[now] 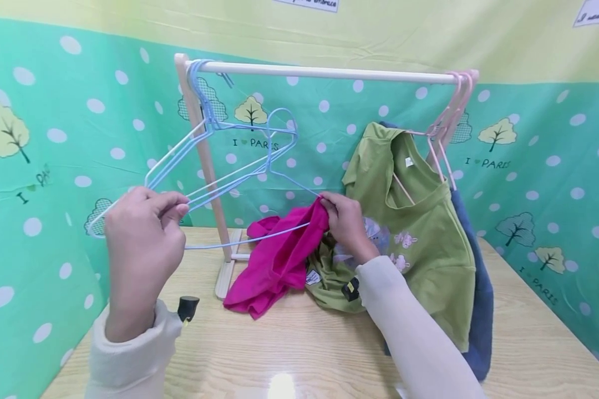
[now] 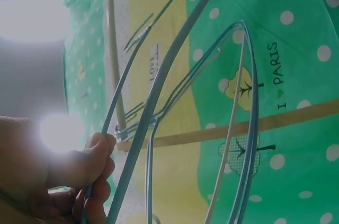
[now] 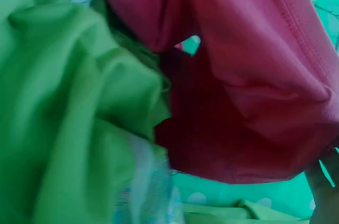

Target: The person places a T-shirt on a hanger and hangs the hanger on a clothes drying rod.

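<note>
My left hand (image 1: 145,238) pinches one end of a light blue hanger (image 1: 247,240); the left wrist view also shows thumb and fingers on its wire. The hanger's hook stands up in front of the rack. At its other end my right hand (image 1: 346,221) grips the bunched edge of a magenta garment (image 1: 284,255). That end of the hanger runs into the garment, and cloth and fingers hide its tip. The garment hangs down to the tabletop. In the right wrist view the magenta cloth (image 3: 249,75) gapes open, with only part of the hand at the right edge.
A rack with a white rail (image 1: 329,72) stands behind. Several blue and white hangers (image 1: 199,100) hang at its left end. Right, a green shirt (image 1: 429,238) and a dark blue garment (image 1: 479,310) hang on pink hangers (image 1: 451,105). The wooden table (image 1: 259,354) lies below.
</note>
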Tool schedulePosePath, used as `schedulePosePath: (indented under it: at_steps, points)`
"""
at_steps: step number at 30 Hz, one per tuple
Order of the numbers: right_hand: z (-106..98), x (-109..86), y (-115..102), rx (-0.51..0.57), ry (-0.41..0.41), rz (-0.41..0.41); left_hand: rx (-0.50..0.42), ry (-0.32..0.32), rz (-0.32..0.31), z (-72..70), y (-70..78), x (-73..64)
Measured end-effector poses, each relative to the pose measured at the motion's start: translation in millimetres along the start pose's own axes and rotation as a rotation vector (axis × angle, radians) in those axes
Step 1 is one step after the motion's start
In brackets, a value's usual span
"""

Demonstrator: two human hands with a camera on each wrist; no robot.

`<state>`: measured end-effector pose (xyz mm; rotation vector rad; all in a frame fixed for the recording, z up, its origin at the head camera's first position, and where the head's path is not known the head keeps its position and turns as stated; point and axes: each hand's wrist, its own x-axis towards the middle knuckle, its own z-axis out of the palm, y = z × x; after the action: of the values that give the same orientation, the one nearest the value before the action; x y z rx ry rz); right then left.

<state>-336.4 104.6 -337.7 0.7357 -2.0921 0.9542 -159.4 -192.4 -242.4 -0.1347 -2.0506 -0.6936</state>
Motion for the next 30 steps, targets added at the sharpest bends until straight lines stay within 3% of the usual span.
schedulePosePath:
  at_steps: [8,11,15,17,19,22,25,28,30]
  points:
    - [-9.9,22.1,-25.8,0.074,-0.002,-0.095,-0.028,0.007,0.019,3.9,4.4,-1.1]
    - [-14.6,29.0,-31.5,0.122,-0.039,-0.028,-0.039,0.02,0.033,4.4,2.7,-0.6]
    - [-18.9,33.0,-31.9,0.204,-0.071,0.143,-0.043,0.015,0.039,4.1,1.3,0.3]
    - [-19.0,32.2,-29.8,0.211,-0.061,0.163,-0.047,0.011,0.03,4.1,1.2,0.3]
    - [-17.8,29.3,-27.1,0.183,-0.042,0.116,-0.05,0.018,0.018,3.8,1.3,0.1]
    - [-15.0,21.1,-23.5,0.121,-0.043,-0.026,-0.05,0.046,0.005,3.3,0.7,-0.1]
    - [-13.8,10.8,-21.9,0.047,-0.144,-0.124,-0.037,0.074,-0.004,2.4,-0.2,0.4]
    - [-13.4,3.7,-21.1,-0.056,-0.263,-0.169,-0.033,0.083,-0.007,1.2,-1.0,0.8]
    - [-12.5,2.4,-20.3,-0.117,-0.285,-0.203,-0.03,0.079,-0.008,0.4,-1.2,0.6]
